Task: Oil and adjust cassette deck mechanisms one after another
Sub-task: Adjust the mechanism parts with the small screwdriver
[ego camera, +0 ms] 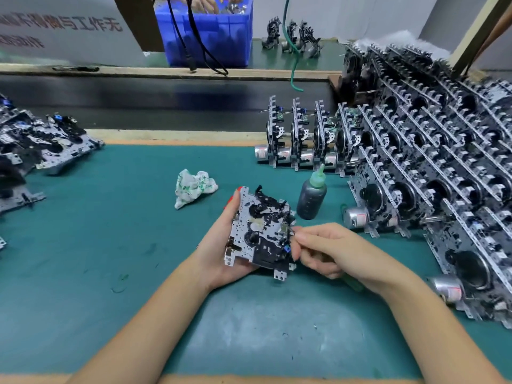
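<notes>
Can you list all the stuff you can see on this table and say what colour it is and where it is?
Silver-and-black metal cassette deck mechanism: one, held over the middle of the mat.
Dark grey plastic oil bottle with green nozzle: one, upright, just right of the held mechanism.
Crumpled white cloth with green print: one, on the mat, left of the bottle.
Rows of silver-and-black mechanisms on edge: too many to count, right side.
Flat-lying silver-and-black mechanisms: several, left edge.
Blue plastic crate: one, far back, another person's hands in it.
Green work mat: one, covering the table.
Left hand: holding the mechanism from beneath.
Right hand: fingertips at the mechanism's right edge, a green handle showing under the palm.
</notes>
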`<state>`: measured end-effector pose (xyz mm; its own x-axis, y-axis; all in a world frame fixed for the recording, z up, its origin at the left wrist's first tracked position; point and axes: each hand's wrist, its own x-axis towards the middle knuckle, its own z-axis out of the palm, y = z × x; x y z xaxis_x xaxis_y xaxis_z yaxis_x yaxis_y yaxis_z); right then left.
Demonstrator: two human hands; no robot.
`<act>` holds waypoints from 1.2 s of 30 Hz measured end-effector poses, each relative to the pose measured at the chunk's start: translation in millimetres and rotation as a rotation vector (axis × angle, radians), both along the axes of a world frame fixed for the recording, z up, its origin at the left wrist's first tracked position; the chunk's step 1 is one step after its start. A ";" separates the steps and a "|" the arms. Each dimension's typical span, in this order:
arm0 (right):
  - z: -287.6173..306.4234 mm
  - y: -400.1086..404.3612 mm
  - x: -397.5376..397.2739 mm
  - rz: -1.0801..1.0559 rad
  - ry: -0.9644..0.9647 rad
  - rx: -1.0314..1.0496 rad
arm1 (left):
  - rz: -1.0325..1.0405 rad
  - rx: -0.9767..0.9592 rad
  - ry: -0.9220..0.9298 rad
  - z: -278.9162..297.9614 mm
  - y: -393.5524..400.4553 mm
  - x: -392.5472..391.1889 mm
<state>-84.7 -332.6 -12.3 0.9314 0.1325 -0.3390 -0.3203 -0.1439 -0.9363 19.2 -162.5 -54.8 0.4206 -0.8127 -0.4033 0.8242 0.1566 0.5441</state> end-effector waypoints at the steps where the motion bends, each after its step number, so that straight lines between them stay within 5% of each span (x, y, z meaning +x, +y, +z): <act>1: -0.2 -0.2 -0.4 -0.007 0.034 -0.012 | -0.003 0.002 0.001 0.0 0.0 0.0; 36: -4.5 10.1 3.6 0.032 0.098 -0.222 | -0.003 0.074 -0.061 -0.1 -3.4 0.8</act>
<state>-81.1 -322.5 -16.8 0.8891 0.0740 -0.4517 -0.4000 -0.3542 -0.8453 20.0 -165.9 -54.9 0.4437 -0.7828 -0.4362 0.7898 0.1117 0.6031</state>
